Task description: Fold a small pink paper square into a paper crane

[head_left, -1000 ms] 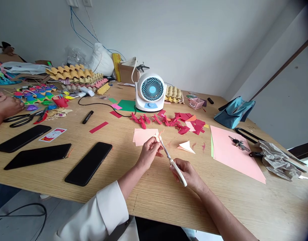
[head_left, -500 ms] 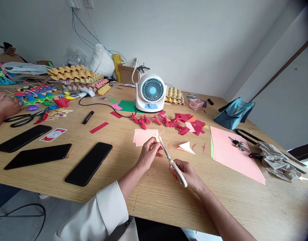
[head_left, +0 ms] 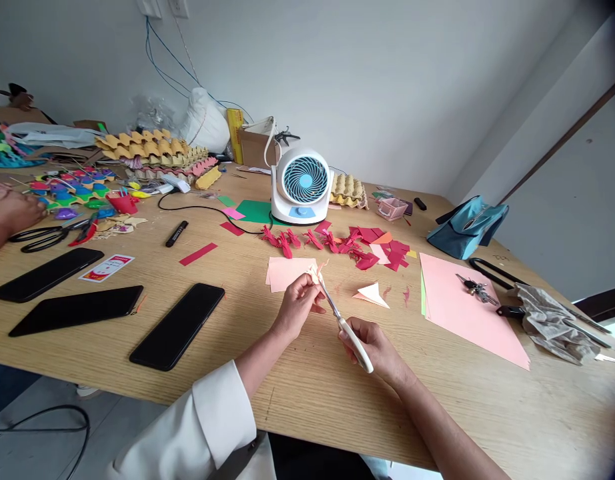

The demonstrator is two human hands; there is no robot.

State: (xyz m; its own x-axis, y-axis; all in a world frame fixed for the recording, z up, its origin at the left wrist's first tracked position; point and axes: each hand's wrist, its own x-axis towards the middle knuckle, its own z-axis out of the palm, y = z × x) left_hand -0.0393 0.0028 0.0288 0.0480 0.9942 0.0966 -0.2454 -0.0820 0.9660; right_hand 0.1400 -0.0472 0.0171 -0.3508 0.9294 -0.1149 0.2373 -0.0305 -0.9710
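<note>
Between the fingertips of my left hand (head_left: 298,305) is a small piece of pale pink paper (head_left: 315,272), its top cut into thin strips. My right hand (head_left: 373,347) is closed around the white handle of a pair of scissors (head_left: 356,345). The blades slant up and to the left and meet the paper at my left fingers; whether they are parted is too small to tell. Behind my left hand lie flat pink paper sheets (head_left: 283,272). A folded pale paper piece (head_left: 372,295) rests on the table to the right of the blades.
Red cut paper pieces (head_left: 312,239) lie before a white fan (head_left: 303,187). Three black phones (head_left: 177,327) are at left, near another person's hand (head_left: 12,207). At right are large pink sheets (head_left: 472,313) with keys (head_left: 476,288), and a blue bag (head_left: 467,227).
Hardly anything differs. Both hands, the scissors and the paper stay in nearly the same place, with only a very slight shift of the view.
</note>
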